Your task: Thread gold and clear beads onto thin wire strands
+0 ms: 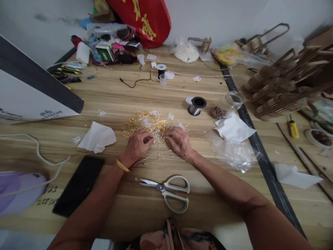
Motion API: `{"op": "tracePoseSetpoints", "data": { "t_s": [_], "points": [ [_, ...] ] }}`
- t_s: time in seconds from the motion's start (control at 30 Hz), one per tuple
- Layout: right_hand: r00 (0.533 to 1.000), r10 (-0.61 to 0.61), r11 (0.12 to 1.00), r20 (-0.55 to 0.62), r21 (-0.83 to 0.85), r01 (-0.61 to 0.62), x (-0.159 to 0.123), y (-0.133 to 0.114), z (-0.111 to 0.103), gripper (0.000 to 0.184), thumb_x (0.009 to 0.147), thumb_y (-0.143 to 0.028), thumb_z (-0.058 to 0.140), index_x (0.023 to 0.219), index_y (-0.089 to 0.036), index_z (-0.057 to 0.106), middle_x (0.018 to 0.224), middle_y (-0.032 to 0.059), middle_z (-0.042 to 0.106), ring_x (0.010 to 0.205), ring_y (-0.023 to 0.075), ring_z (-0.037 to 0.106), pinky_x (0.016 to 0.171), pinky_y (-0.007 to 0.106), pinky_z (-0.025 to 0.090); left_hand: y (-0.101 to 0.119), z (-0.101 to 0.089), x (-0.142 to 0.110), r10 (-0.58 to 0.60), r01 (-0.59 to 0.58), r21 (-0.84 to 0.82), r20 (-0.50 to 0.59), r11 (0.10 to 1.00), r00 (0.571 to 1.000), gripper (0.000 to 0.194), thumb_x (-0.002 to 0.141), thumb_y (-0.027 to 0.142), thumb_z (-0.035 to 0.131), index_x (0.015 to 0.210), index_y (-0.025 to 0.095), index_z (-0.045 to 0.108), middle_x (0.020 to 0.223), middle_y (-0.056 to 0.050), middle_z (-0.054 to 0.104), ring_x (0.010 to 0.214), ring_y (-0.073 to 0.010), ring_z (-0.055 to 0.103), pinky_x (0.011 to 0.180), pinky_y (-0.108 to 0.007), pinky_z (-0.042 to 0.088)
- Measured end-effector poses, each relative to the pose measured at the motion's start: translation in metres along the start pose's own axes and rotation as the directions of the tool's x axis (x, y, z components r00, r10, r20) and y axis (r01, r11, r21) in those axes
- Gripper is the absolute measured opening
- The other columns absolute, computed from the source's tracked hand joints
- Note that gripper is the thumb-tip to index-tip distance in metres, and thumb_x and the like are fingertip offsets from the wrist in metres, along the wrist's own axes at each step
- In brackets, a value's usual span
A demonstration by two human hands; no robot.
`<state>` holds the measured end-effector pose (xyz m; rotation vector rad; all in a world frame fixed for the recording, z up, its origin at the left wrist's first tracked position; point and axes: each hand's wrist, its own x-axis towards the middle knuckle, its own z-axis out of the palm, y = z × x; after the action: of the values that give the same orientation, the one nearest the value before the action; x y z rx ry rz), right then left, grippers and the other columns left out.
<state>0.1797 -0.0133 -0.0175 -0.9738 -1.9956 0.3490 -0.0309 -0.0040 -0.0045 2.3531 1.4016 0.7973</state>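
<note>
Two in close, left hand (136, 145) and right hand (180, 141), each grip pressed together (on what, I can't tell), at the near side of heaped, glittering gold-and-silver beads (149, 121); slender strands (159, 152) lie nearer, smooth-handled scissors (161, 188) nearer still.

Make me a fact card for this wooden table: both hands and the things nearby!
Left hand: fingertips at the heap of tiny gold and silvery beads
Right hand: fingertips at the same heap
Held: too small to tell
Nearer the body: white-handled metal scissors, blades slightly open
By the left forearm: black rectangular phone
Beyond right hand: black spool of silvery wire
</note>
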Motion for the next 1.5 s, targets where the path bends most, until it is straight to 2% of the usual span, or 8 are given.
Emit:
{"op": "tracePoseSetpoints", "data": {
  "t_s": [0.23,0.47,0.7,0.97,1.17,1.33,1.5],
  "points": [
    [0.998,-0.033,0.999,0.046,-0.021,0.034,-0.001,0.004,0.006,0.010,0.091,-0.025,0.051,0.092,-0.020,0.060,0.085,0.0036,0.068,0.081,0.0165,0.060,0.090,0.039,0.044,0.004,0.001,-0.003,0.042,-0.044,0.033,0.056,0.998,0.998,0.008,0.076,0.026,0.067,0.078,0.018,0.066,0.079,-0.003,0.066,0.080,-0.0184,0.058,0.083,-0.033,0.044],
    [0.998,-0.037,0.999,0.051,-0.038,0.039,-0.001,0.004,0.007,0.012,0.092,-0.024,0.049,0.092,-0.020,0.060,0.088,0.0040,0.068,0.083,0.0172,0.059,0.092,0.039,0.042,0.009,0.002,-0.003,0.059,-0.064,0.044,0.093,0.997,0.994,0.008,0.081,0.021,0.060,0.077,0.017,0.066,0.080,-0.005,0.067,0.079,-0.0183,0.058,0.085,-0.035,0.044],
    [0.996,-0.025,0.998,0.089,-0.054,0.029,0.001,0.002,0.003,0.015,0.093,-0.023,0.046,0.090,-0.020,0.060,0.087,0.0043,0.066,0.084,0.0178,0.057,0.089,0.039,0.042,0.003,0.009,-0.004,0.054,-0.053,-0.030,0.034,0.998,0.998,0.008,0.082,0.018,0.059,0.079,0.019,0.067,0.081,-0.003,0.070,0.078,-0.0170,0.061,0.082,-0.032,0.045],
    [0.998,-0.005,0.999,0.064,-0.041,0.007,-0.001,0.005,0.003,0.012,0.092,-0.025,0.048,0.089,-0.021,0.058,0.086,0.0039,0.065,0.081,0.0181,0.055,0.086,0.037,0.043,-0.001,0.009,-0.003,-0.020,0.018,-0.113,-0.016,0.993,1.000,0.007,0.080,0.019,0.061,0.081,0.018,0.068,0.078,-0.003,0.070,0.074,-0.0164,0.062,0.073,-0.029,0.047],
    [0.998,0.001,0.999,0.064,-0.032,0.001,-0.002,0.006,0.003,0.011,0.092,-0.025,0.048,0.089,-0.021,0.058,0.086,0.0042,0.065,0.082,0.0183,0.055,0.087,0.038,0.043,0.000,0.007,-0.001,0.022,-0.023,-0.044,-0.027,0.999,0.999,0.008,0.082,0.022,0.061,0.079,0.018,0.067,0.082,-0.004,0.069,0.081,-0.0180,0.061,0.086,-0.034,0.044],
    [0.998,-0.003,0.999,0.062,-0.048,0.006,-0.001,0.004,0.003,0.010,0.091,-0.023,0.049,0.088,-0.020,0.058,0.084,0.0043,0.065,0.081,0.0178,0.055,0.085,0.037,0.043,0.002,0.007,-0.003,0.098,-0.098,-0.003,0.045,0.995,0.994,0.006,0.081,0.019,0.062,0.079,0.018,0.068,0.080,-0.004,0.067,0.081,-0.0179,0.058,0.084,-0.034,0.043],
    [0.998,-0.016,1.000,0.052,-0.025,0.017,-0.001,0.004,0.003,0.007,0.090,-0.022,0.050,0.088,-0.020,0.057,0.084,0.0038,0.065,0.081,0.0175,0.057,0.085,0.037,0.043,0.005,0.005,-0.003,0.083,-0.084,0.032,0.039,0.996,0.996,0.008,0.080,0.017,0.062,0.073,0.017,0.065,0.077,-0.002,0.066,0.078,-0.0170,0.057,0.088,-0.035,0.041]
  ]
}}
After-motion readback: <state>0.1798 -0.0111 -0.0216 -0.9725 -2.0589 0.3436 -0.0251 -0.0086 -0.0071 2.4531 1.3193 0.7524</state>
